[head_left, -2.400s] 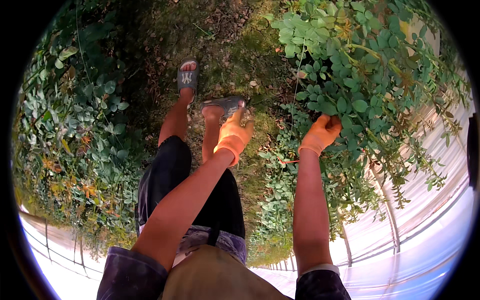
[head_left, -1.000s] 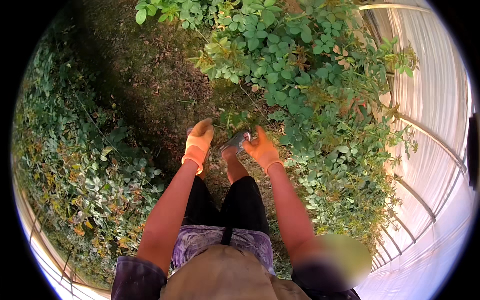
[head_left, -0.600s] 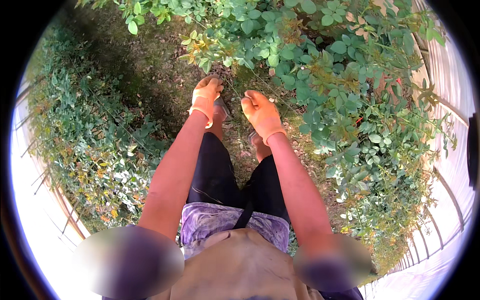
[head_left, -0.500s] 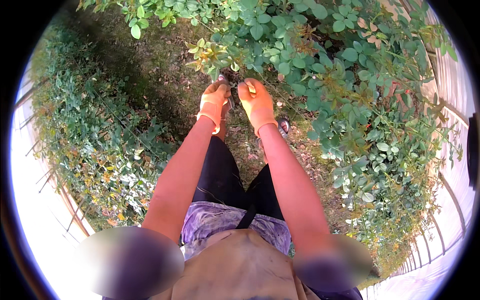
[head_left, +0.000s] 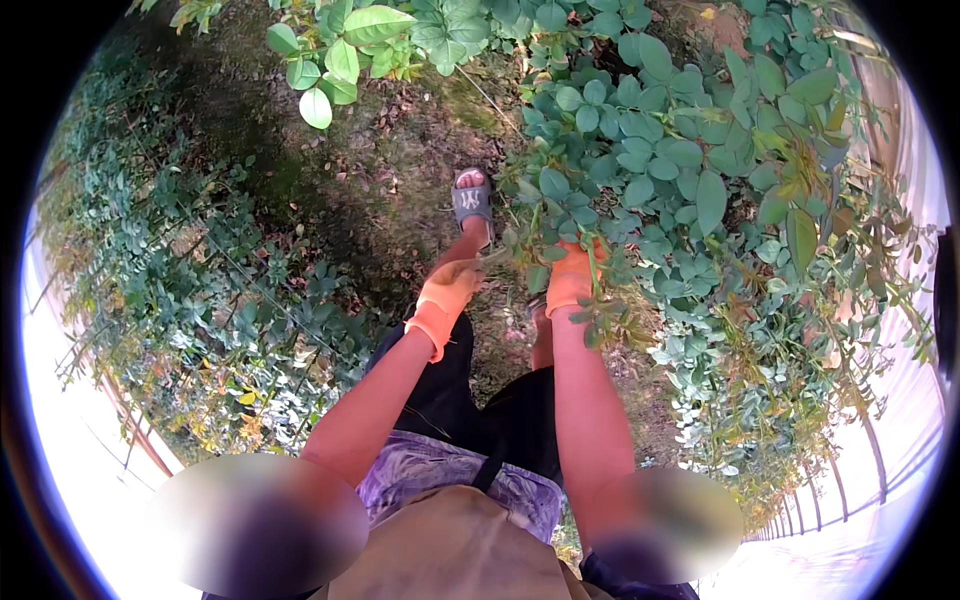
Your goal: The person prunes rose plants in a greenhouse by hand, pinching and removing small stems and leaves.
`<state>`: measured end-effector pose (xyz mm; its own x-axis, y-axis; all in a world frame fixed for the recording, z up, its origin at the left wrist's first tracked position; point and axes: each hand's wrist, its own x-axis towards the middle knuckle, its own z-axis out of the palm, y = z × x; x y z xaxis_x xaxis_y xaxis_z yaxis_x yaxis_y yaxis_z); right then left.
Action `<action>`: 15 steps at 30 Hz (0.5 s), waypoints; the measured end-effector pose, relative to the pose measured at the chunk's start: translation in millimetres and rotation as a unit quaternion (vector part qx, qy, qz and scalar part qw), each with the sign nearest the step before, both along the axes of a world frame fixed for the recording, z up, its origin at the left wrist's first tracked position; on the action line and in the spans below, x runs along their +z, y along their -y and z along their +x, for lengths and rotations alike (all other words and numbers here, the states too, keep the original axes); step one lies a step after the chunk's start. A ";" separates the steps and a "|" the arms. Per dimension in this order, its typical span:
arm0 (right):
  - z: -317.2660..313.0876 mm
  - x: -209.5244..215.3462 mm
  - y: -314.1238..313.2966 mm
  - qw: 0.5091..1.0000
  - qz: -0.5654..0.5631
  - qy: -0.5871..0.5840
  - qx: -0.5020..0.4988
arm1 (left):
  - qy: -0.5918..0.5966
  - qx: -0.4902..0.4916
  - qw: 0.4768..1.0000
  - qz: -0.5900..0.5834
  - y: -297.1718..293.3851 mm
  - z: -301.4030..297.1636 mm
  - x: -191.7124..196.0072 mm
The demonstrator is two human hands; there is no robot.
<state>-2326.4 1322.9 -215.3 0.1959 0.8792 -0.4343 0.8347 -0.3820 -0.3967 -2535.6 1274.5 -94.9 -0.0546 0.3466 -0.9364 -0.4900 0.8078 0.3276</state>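
Note:
My left hand (head_left: 449, 292), in an orange work glove with a tan palm side, is closed with its fingers curled together. A pale thin shape lies by its fingertips, too blurred to name. To its right, my right hand (head_left: 571, 277), in a matching glove, is partly behind leaves at the edge of the bush. A green leafy stem (head_left: 592, 262) crosses this hand, its reddish-green tip hanging beside the wrist. The fingers look wrapped round the stem, though leaves cover part of them.
A dense green bush (head_left: 660, 150) fills the far and right side. Another leafy row (head_left: 200, 260) stands left. Between them runs a soil path (head_left: 390, 150) littered with dry leaves. My sandalled foot (head_left: 471, 200) is on it. White sheeting (head_left: 900, 400) on ribs borders the right.
My hands have come nearer to my body and moved apart. The right hand has gone rightward among the leaves, now with a leafy stem. The view has shifted, showing my sandalled foot more fully.

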 end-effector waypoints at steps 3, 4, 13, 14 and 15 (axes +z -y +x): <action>14.1 3.9 7.1 0.999 0.006 0.037 -0.026 | -0.036 -0.017 0.999 -0.015 -33.4 -13.0 -0.3; 18.5 2.6 7.0 0.999 0.005 0.047 -0.025 | -0.038 -0.020 0.999 -0.008 -43.0 -18.2 -3.9; 51.0 54.5 -41.6 0.821 -0.032 -0.510 -0.255 | -0.059 0.043 0.995 0.073 -114.0 -24.2 -58.6; 56.3 51.9 -37.7 0.793 -0.026 -0.535 -0.290 | -0.068 0.031 0.994 0.073 -122.2 -20.8 -67.7; 53.4 57.8 -35.8 0.907 -0.025 -0.386 -0.169 | -0.060 0.040 0.994 0.081 -132.8 -15.8 -73.9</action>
<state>-2273.0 1358.7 -157.5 0.0715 0.8011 -0.5942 0.1479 -0.5976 -0.7880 -2551.4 1407.4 -168.8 -0.1961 0.4830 -0.8534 -0.4995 0.6997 0.5108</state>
